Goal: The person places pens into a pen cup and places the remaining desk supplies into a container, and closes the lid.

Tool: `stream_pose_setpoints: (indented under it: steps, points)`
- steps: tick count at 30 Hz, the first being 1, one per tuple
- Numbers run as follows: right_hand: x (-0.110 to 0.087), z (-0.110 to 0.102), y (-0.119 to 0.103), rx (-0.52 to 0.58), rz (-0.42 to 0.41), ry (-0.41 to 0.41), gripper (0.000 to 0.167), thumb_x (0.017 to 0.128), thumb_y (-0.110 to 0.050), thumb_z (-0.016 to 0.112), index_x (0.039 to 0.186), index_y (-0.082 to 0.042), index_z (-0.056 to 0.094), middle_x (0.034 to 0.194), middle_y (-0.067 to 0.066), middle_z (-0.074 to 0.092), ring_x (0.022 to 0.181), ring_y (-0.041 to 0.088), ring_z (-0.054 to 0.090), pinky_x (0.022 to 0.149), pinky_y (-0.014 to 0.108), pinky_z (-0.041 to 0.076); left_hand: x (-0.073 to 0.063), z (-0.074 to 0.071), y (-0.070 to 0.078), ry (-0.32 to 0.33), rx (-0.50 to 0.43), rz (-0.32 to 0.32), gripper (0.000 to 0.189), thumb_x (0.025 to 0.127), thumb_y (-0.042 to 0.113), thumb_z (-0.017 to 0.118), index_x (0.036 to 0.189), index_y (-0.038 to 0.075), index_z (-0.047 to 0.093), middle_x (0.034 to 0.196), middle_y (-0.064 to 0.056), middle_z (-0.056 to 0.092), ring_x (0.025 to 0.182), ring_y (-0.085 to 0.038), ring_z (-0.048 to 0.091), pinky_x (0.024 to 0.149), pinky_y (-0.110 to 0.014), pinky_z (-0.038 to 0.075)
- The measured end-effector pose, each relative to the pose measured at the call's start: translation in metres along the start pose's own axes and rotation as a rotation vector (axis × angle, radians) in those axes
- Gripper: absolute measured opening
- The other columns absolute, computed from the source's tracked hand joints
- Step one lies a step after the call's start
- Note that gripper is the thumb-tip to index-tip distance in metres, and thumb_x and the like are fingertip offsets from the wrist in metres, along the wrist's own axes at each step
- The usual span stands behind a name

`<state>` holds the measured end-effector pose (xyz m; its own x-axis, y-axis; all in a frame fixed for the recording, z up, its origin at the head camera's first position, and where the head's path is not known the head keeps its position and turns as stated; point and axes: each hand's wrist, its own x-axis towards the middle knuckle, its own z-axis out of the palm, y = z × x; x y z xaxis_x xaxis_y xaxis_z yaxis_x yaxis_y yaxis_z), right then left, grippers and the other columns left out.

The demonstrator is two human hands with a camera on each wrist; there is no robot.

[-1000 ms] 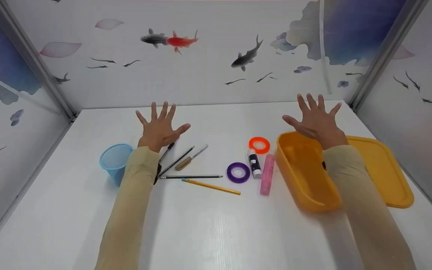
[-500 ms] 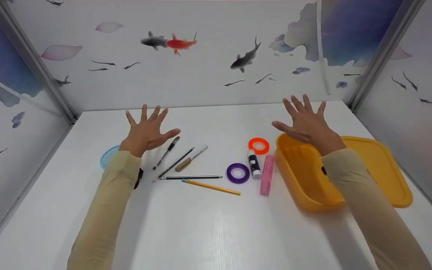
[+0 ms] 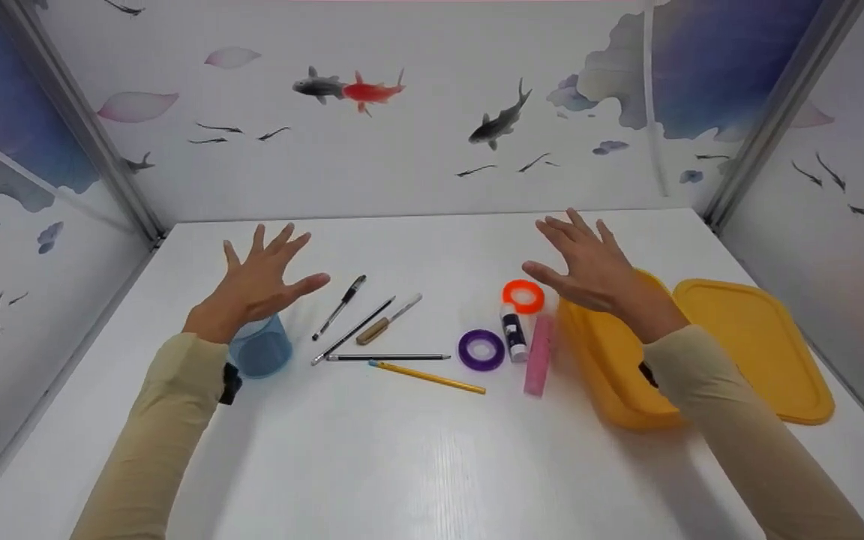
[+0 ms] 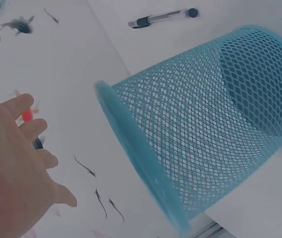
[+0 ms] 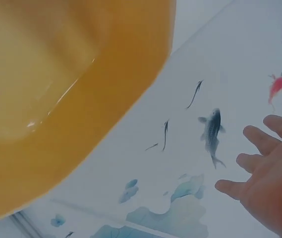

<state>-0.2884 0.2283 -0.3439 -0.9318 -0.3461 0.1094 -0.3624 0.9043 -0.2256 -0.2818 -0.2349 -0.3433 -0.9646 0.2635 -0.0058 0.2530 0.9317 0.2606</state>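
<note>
In the head view my left hand (image 3: 256,285) is raised, fingers spread, above a blue mesh pen holder (image 3: 261,354), hiding part of its top. A gap separates hand and holder (image 4: 195,124) in the left wrist view. My right hand (image 3: 597,274), fingers extended and thumb apart, hovers over the far left part of a yellow plastic box (image 3: 597,379). Neither hand holds anything. Between them lie a black-capped pen (image 3: 340,307), a dark pencil (image 3: 357,328), a gold-brown marker (image 3: 373,331), a black pencil (image 3: 391,358) and a yellow pencil (image 3: 428,377).
Left of the box are a purple ring (image 3: 481,366), an orange ring (image 3: 538,298), a dark-labelled glue stick (image 3: 514,334) and a pink cylinder (image 3: 538,356). A yellow lid (image 3: 762,345) lies on the box's right. Printed panels (image 3: 432,150) enclose the white table (image 3: 402,465).
My left hand has moved left and a little nearer, from beside the pens to over the pen holder. My right hand has shifted left and slightly nearer. The objects on the table stay put.
</note>
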Motion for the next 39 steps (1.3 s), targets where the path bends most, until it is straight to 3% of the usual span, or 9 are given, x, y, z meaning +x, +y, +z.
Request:
stream_pose_setpoints:
  steps: [5, 9, 16, 23, 30, 39]
  points:
    - [-0.008, 0.009, -0.017, 0.095, -0.027, -0.001, 0.079, 0.097, -0.064, 0.044, 0.158, -0.016, 0.030, 0.164, 0.016, 0.029, 0.154, 0.041, 0.020, 0.124, 0.065, 0.011, -0.020, -0.002, -0.019, 0.025, -0.081, -0.014, 0.090, 0.094, 0.069, 0.045, 0.161, 0.015, 0.019, 0.169, -0.019, 0.005, 0.153, -0.051, -0.009, 0.109, -0.081, -0.015]
    - [-0.013, 0.017, -0.030, 0.235, -0.016, 0.001, 0.073, 0.097, -0.062, 0.047, 0.154, -0.016, 0.040, 0.159, 0.015, 0.038, 0.147, 0.040, 0.034, 0.122, 0.064, 0.023, -0.035, -0.001, -0.033, 0.068, -0.179, -0.038, 0.092, 0.094, 0.066, 0.048, 0.162, 0.015, 0.013, 0.168, -0.023, 0.004, 0.152, -0.053, -0.007, 0.109, -0.080, -0.016]
    - [-0.023, 0.020, -0.051, 0.425, 0.034, -0.034, 0.069, 0.096, -0.062, 0.051, 0.148, -0.017, 0.048, 0.154, 0.010, 0.046, 0.143, 0.037, 0.043, 0.116, 0.061, 0.037, -0.058, 0.009, -0.055, 0.140, -0.338, -0.085, 0.093, 0.095, 0.060, 0.053, 0.163, 0.016, 0.007, 0.167, -0.026, 0.007, 0.153, -0.052, 0.000, 0.114, -0.076, -0.013]
    - [-0.029, 0.027, -0.073, 0.562, 0.069, -0.080, 0.063, 0.094, -0.056, 0.060, 0.142, -0.016, 0.054, 0.145, 0.008, 0.055, 0.133, 0.032, 0.054, 0.108, 0.049, 0.050, -0.076, 0.022, -0.068, 0.215, -0.432, -0.141, 0.092, 0.094, 0.054, 0.060, 0.163, 0.020, 0.009, 0.166, -0.024, 0.015, 0.151, -0.051, 0.018, 0.111, -0.080, 0.019]
    - [-0.036, 0.045, -0.084, 0.593, 0.045, -0.104, 0.050, 0.094, -0.044, 0.067, 0.135, -0.017, 0.061, 0.135, 0.005, 0.064, 0.128, 0.028, 0.058, 0.101, 0.043, 0.056, -0.084, 0.039, -0.073, 0.257, -0.507, -0.160, 0.097, 0.091, 0.047, 0.067, 0.163, 0.021, 0.007, 0.165, -0.022, 0.021, 0.152, -0.047, 0.021, 0.112, -0.078, 0.023]
    - [-0.043, 0.066, -0.094, 0.672, 0.073, -0.145, 0.036, 0.093, -0.031, 0.071, 0.126, -0.016, 0.067, 0.118, 0.003, 0.070, 0.110, 0.020, 0.066, 0.094, 0.034, 0.059, -0.082, 0.057, -0.078, 0.228, -0.632, -0.168, 0.107, 0.089, 0.036, 0.074, 0.162, 0.021, -0.003, 0.166, -0.025, 0.016, 0.151, -0.051, 0.018, 0.117, -0.070, 0.023]
